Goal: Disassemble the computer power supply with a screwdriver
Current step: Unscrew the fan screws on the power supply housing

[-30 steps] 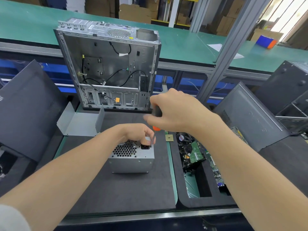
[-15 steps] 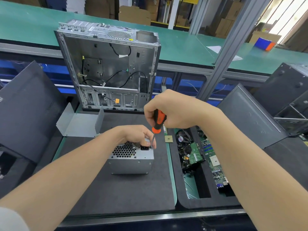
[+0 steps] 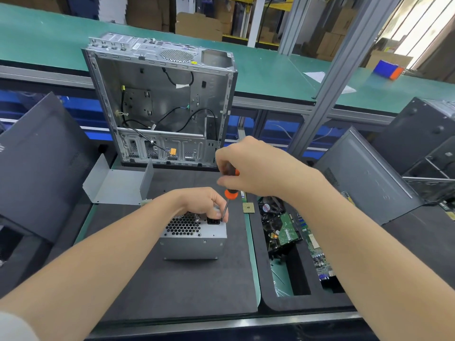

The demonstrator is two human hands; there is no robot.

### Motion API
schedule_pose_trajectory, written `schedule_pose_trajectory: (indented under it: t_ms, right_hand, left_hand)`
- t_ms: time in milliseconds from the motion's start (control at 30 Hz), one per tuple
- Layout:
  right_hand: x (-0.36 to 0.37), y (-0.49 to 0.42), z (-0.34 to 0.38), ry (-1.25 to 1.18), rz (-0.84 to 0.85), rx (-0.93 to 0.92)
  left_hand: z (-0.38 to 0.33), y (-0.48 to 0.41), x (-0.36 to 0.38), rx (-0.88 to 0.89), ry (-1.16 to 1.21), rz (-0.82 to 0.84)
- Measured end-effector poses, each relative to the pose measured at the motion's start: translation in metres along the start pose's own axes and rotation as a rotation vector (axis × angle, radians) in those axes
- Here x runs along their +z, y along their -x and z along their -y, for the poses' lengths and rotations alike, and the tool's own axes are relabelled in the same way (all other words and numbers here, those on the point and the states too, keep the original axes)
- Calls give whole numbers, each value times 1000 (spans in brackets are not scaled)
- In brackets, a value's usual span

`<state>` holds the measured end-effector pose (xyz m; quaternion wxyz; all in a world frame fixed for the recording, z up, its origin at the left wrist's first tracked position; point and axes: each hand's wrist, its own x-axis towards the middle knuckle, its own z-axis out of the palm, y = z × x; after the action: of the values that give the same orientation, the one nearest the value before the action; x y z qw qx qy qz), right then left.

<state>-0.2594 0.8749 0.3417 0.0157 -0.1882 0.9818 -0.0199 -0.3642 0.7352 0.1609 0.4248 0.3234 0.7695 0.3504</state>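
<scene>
The power supply (image 3: 194, 238), a stiff metal box that looks fairly heavy, sits on the dark mat (image 3: 172, 286) at near centre. The left hand (image 3: 204, 201) grips its far top edge, a sound hold. The right hand (image 3: 248, 166) grips the screwdriver (image 3: 231, 191), tip seemingly on a right-corner screw.

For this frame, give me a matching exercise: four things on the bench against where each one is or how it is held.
1 power supply
2 screwdriver
3 computer case
4 square chip

A stands upright, open, at the back
B gripped by the right hand
C lies loose, right of the power supply
D held by the left hand

Pairs: 1-D, 2-B, 3-A, 4-C
</scene>
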Motion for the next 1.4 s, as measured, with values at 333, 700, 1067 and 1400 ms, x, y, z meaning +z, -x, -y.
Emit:
schedule_pose_trajectory:
  t_ms: [333, 700, 1067, 1400]
  right_hand:
    - [-1, 6, 4, -35, 37, 0]
    - [-6, 2, 0, -92, 17, -34]
    - [13, 1, 7, 44, -136, 116]
    - [6, 6, -1, -210, -182, 60]
  left_hand:
    - [0, -1, 1, -1, 36, 6]
    - [1, 2, 2, -2, 37, 1]
    - [0, 2, 2, -13, 50, 25]
    - [-2, 3, 2, -2, 69, -5]
